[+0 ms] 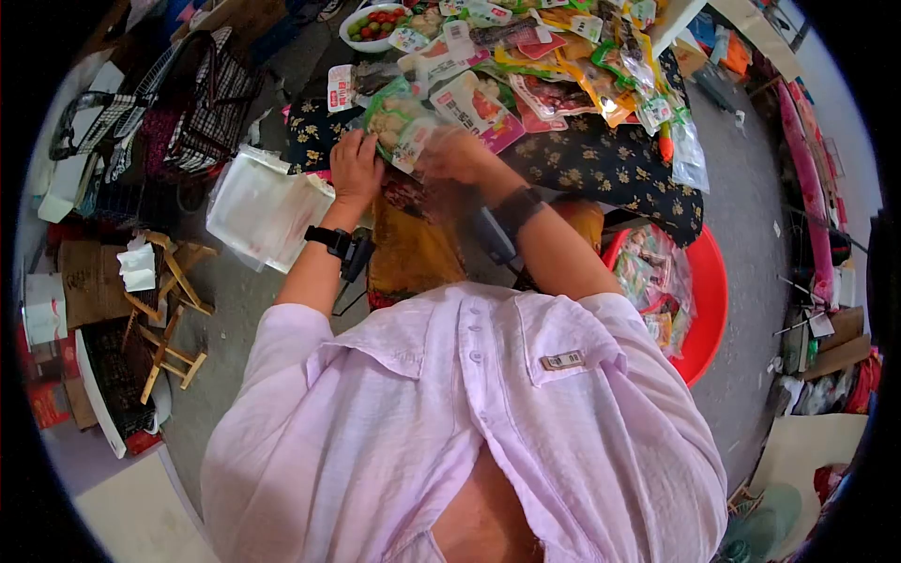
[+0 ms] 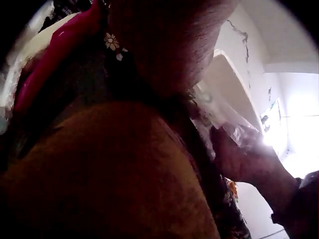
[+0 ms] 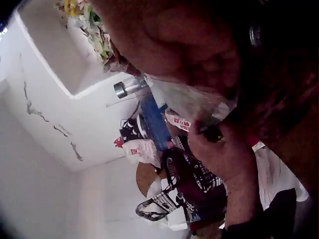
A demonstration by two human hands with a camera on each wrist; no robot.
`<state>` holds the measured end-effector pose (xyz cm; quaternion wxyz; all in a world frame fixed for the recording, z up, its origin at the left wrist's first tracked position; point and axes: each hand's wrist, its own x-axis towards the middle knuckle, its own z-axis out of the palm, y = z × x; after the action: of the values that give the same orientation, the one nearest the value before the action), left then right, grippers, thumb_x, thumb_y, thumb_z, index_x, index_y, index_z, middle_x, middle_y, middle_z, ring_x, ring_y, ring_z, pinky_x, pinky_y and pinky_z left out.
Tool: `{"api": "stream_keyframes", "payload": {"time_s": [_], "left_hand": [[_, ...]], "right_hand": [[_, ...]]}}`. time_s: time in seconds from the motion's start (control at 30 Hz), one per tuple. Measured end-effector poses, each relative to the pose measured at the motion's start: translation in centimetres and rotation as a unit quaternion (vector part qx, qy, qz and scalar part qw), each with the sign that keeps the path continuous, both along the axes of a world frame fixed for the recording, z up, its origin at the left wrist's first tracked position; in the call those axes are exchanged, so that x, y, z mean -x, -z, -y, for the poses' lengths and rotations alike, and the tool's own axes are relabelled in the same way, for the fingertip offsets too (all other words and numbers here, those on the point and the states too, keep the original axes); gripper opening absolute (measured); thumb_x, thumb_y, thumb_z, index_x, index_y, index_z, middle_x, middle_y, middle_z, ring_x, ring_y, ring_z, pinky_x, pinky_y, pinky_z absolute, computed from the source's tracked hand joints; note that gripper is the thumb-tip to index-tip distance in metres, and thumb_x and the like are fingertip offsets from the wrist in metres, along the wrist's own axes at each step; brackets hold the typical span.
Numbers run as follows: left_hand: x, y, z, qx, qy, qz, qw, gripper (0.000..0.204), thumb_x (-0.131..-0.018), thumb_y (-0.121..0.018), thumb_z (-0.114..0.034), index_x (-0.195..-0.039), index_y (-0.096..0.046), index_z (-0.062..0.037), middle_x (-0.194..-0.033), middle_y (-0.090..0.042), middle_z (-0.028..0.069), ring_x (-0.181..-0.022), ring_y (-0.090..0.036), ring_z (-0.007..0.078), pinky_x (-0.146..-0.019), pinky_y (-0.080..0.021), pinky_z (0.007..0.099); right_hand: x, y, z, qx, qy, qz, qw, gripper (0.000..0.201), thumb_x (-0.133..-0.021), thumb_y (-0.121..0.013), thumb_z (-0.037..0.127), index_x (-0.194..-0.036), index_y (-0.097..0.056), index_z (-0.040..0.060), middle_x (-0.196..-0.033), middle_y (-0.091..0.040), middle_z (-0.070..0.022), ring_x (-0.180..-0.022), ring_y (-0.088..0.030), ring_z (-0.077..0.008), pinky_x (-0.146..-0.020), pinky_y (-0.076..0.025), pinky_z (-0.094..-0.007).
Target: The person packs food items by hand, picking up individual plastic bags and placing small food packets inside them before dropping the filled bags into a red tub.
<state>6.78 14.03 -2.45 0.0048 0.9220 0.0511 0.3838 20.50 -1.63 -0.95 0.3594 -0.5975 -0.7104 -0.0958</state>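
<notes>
Judged from the pose, engaged in two-handed handling of a single green-printed clear plastic packet with pale, lumpy contents [image 1: 387,120]. Located just short of 12 o'clock in the head view, at the near side of the black floral cloth [image 1: 582,167], just beside the mixed heap of bright printed plastic packets [image 1: 554,94] at 12 to 1 o'clock. For the next move, judged to need steady support at both edges, enough tension in the film, and no sliding of the contents. Before any turn towards the shallow whitish translucent tray [image 1: 255,220] at 10 o'clock or the round red plastic basin [image 1: 711,305] at 3 o'clock, check for snagging against the heap.

Gripped by the bare left hand [image 1: 357,169] at the packet's 8 o'clock edge, with thumb and bent fingers nearly closed on the film. Gripped also by the bare right hand [image 1: 460,158] at the 4 o'clock edge, with fingers curled over the plastic. Blurred here in the head view; cannot tell exact finger spacing.
</notes>
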Motion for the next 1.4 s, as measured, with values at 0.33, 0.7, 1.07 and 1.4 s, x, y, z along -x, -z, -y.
{"api": "stream_keyframes", "payload": {"time_s": [0.33, 0.7, 1.07, 1.4], "left_hand": [[-1.9, -5.0, -0.4, -0.064, 0.107, -0.027, 0.992, 0.009, -0.064, -0.052, -0.007, -0.072, -0.050, -0.0050, -0.089, -0.048, 0.0097, -0.088, -0.045, 0.0302, -0.074, -0.037, 0.0396], [-3.2, -18.1, 0.3, 0.358, 0.237, -0.448, 0.784, 0.013, -0.075, -0.047, -0.013, -0.080, -0.048, -0.0015, -0.069, -0.046, 0.0023, -0.064, -0.043, 0.0117, -0.060, -0.036, 0.0259], [-1.2, -19.4, 3.0, 0.429, 0.334, -0.382, 0.747, 0.007, -0.076, -0.048, -0.009, -0.074, -0.047, -0.0030, -0.080, -0.047, 0.0030, -0.074, -0.045, 0.0116, -0.070, -0.036, 0.0251], [-1.6, -19.3, 4.7, 0.414, 0.338, -0.377, 0.756, 0.012, -0.077, -0.047, -0.011, -0.083, -0.050, -0.0010, -0.074, -0.046, -0.0019, -0.068, -0.043, 0.0061, -0.061, -0.036, 0.0207]], "right_hand": [[0.0, -4.6, 2.1, 0.026, 0.010, -0.216, 0.976, 0.006, -0.064, -0.058, 0.007, -0.067, -0.052, 0.0054, -0.070, -0.051, -0.0051, -0.062, -0.053, -0.0186, -0.053, -0.043, -0.0277], [0.2, -12.3, 6.7, 0.032, -0.010, -0.730, 0.683, 0.020, -0.081, -0.046, 0.019, -0.091, -0.048, 0.0015, -0.086, -0.055, -0.0078, -0.070, -0.053, -0.0132, -0.065, -0.044, -0.0249], [1.9, -14.0, 11.2, 0.078, 0.060, -0.591, 0.801, 0.025, -0.079, -0.049, 0.023, -0.088, -0.051, -0.0002, -0.078, -0.056, -0.0063, -0.071, -0.053, -0.0117, -0.062, -0.044, -0.0254], [3.4, -13.5, 11.7, 0.102, 0.005, -0.279, 0.955, 0.035, -0.073, -0.056, 0.025, -0.099, -0.049, 0.0028, -0.080, -0.053, -0.0100, -0.069, -0.052, -0.0205, -0.063, -0.041, -0.0298]]}}
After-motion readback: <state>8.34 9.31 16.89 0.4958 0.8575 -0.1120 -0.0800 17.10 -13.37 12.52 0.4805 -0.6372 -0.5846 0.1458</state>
